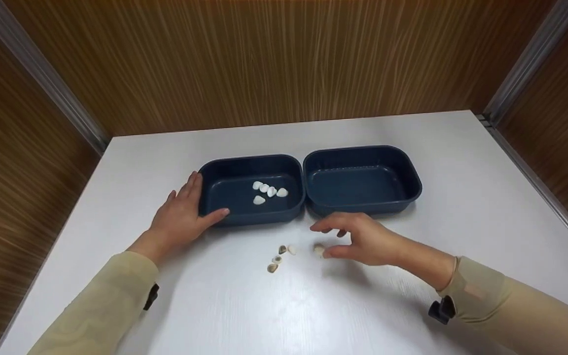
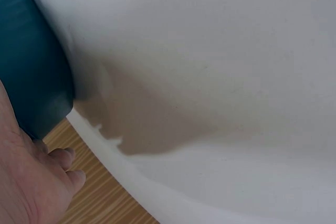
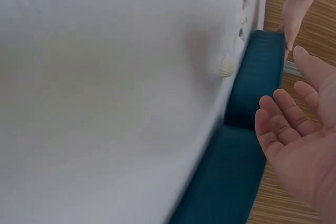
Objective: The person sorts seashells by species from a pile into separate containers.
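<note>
Watching from my station, I log the left hand (image 1: 179,212) spread against the left box (image 1: 259,217): fingers laid along its outer end, thumb reaching over the near rim. Right hand (image 1: 363,240): thumb and forefinger well apart, the other fingers loosely bent, nothing pinched. It hovers in front of the right box (image 1: 365,209).

Nearest to it is one ribbed shell (image 1: 318,248) on the white table (image 1: 215,305). In the head view the thumb tip overlaps this shell's edge; the right wrist view puts it on the tabletop, apart from the fingers.

Loose shells (image 1: 272,267): four, darker and pale mixed, grouped on the table in front of the left box, to the left of the ribbed one. White shells (image 1: 264,188): I count five on the floor of the left box, four in a short slanting row, one just nearer the front wall.

Both boxes are dark blue with rounded corners, side by side, ends touching or nearly so; I cannot tell which. Beyond the table stands a wood-grain panel (image 1: 284,64). Beige sleeves (image 1: 101,296) cover both forearms, a black clip (image 1: 151,297) at each cuff.
</note>
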A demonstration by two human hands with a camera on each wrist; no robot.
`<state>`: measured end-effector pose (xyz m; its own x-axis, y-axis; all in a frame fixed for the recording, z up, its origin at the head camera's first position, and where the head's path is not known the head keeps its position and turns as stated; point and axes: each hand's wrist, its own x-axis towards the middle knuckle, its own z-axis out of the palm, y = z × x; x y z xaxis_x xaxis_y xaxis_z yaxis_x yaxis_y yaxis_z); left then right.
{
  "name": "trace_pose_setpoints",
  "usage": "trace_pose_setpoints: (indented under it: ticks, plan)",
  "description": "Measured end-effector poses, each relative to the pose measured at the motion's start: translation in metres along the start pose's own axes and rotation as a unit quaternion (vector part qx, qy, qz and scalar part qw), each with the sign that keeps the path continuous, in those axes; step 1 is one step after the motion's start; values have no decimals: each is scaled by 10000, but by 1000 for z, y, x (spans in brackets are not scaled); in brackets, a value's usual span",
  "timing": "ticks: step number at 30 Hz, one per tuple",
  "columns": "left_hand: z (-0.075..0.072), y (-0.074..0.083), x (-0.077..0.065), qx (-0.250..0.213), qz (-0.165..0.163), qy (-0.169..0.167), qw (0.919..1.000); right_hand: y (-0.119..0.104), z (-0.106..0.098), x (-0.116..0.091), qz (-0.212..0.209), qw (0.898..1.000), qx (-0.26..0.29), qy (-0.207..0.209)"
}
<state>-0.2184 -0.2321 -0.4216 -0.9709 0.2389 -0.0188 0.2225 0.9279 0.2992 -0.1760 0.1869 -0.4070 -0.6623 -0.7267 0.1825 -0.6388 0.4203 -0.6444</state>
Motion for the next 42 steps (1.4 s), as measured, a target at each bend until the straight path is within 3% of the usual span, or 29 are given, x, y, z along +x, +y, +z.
trace_pose_setpoints:
  ticks: [6,9,23,42]
  plan:
    - [-1,0,-2,-18,-9,-8,10000,10,6,-7,526,9970,-69,-561]
    - [-1,0,-2,-34,-27,-33,10000,16,8,-9,649,9959,-102,-625]
    - [0,-1,1,-25,-64,-142,9999,32,20,-7,379,9978,115,-525]
    - [-1,-1,0,-57,-3,-48,10000,37,25,-5,487,9969,367,-499]
